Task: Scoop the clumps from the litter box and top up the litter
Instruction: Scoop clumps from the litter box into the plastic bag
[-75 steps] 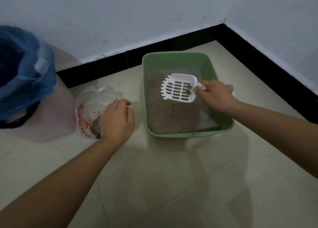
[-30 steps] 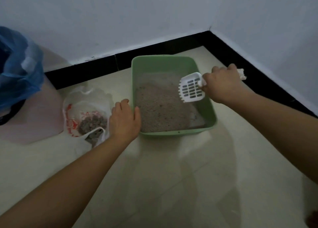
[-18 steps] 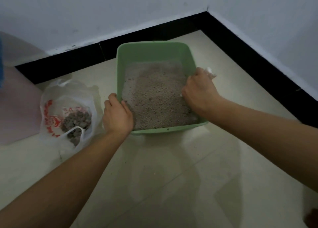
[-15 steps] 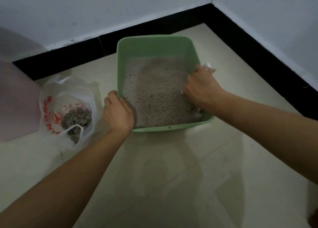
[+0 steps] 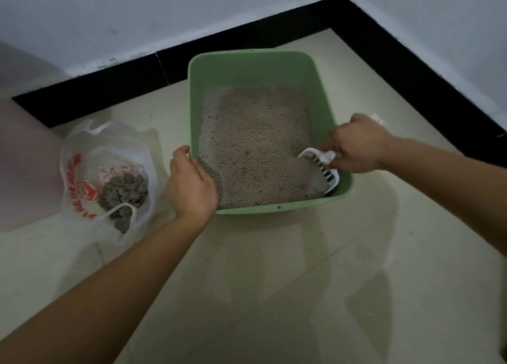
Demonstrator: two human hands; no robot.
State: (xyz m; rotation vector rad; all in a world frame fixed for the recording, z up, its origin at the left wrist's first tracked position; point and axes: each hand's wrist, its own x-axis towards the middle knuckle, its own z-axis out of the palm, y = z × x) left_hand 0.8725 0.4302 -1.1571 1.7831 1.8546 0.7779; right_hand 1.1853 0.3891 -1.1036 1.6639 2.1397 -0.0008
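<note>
Tiled floor corner | right hand (image 5: 356, 146) grips scoop (image 5: 322, 168) | blade dug down-left into litter (image 5: 255, 144)

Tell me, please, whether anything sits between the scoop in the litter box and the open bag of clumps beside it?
Only the left hand, resting on the near-left corner of the green litter box, sits on the straight path from the white scoop to the plastic bag. The box wall must be cleared too; the floor between them is bare.

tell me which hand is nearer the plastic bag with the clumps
Left. The left hand rests on the litter box's near-left rim, just beside the plastic bag. The right hand holds the scoop at the box's far side.
</note>
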